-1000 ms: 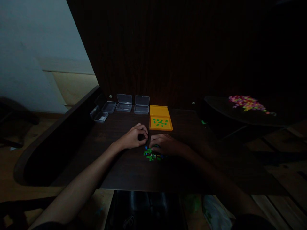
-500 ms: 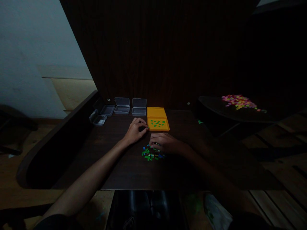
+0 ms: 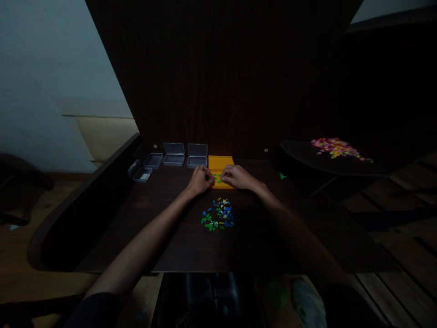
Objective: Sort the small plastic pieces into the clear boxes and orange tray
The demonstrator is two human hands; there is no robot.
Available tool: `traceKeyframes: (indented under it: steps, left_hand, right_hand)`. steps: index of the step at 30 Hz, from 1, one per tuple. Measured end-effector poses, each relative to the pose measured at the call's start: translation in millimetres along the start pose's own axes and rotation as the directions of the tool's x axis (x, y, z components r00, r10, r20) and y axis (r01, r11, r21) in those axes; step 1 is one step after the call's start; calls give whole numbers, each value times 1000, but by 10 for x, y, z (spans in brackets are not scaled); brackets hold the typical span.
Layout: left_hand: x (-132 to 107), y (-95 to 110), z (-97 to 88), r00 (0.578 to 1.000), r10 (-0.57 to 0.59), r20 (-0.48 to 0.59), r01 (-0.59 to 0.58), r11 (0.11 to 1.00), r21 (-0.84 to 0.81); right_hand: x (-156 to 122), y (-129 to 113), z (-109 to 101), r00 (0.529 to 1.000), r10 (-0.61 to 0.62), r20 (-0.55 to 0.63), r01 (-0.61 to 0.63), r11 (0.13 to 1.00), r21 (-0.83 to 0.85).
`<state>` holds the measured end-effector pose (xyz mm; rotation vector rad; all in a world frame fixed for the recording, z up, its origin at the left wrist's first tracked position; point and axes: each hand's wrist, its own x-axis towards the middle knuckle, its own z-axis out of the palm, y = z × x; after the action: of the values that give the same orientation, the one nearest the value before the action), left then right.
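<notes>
An open yellow box (image 3: pixel 221 162) lies on the dark desk with small green pieces (image 3: pixel 219 176) inside. My left hand (image 3: pixel 202 180) is at the left edge of its lower half, thumb and fingers pinched together. Over the right side of the same half, my right hand (image 3: pixel 236 176) has its fingers curled and closed, fingertips just above the pieces. Whatever either hand grips is too small and dark to make out. Nearer to me, a loose pile of tiny green, blue, yellow and white pieces (image 3: pixel 219 215) is spread on the desk.
Clear plastic boxes with raised lids (image 3: pixel 197 161) stand along the back, left of the yellow box, and a smaller clear box (image 3: pixel 142 174) is farther left. A heap of pink and yellow bits (image 3: pixel 337 148) rests on a dark surface at right. A raised panel (image 3: pixel 85 218) borders the left.
My right hand has moved up from the loose pile to the yellow box, uncovering the pile's blue and yellow pieces. My left hand stays beside the box, now slightly closer in.
</notes>
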<state>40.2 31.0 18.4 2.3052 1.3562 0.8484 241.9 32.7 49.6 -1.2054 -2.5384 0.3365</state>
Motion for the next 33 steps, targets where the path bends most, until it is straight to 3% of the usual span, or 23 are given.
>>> traceKeyframes:
  steps: [12,17,20,27,33]
  left_hand:
    - [54,-20,79,999,-39,-11,39,998,48]
    - [-30,-25,-68,992,4,-127,-4,1000,-6]
    - [-161,-61,-194,989,47,-143,-49,999,-11]
    - [-484,-196,-315,988,47,-150,-48,999,-6]
    - [-510,-271,-278,989,141,-33,-137,986,95]
  right_hand:
    - [192,-20,96,990,108,92,-88,977,-192]
    - [191,-25,110,990,93,107,-66,971,-228]
    - [204,-5,97,990,93,108,-65,969,-240]
    - [265,32,35,998,-24,50,28,996,-88]
    - [270,-2,52,995,-62,80,59,997,46]
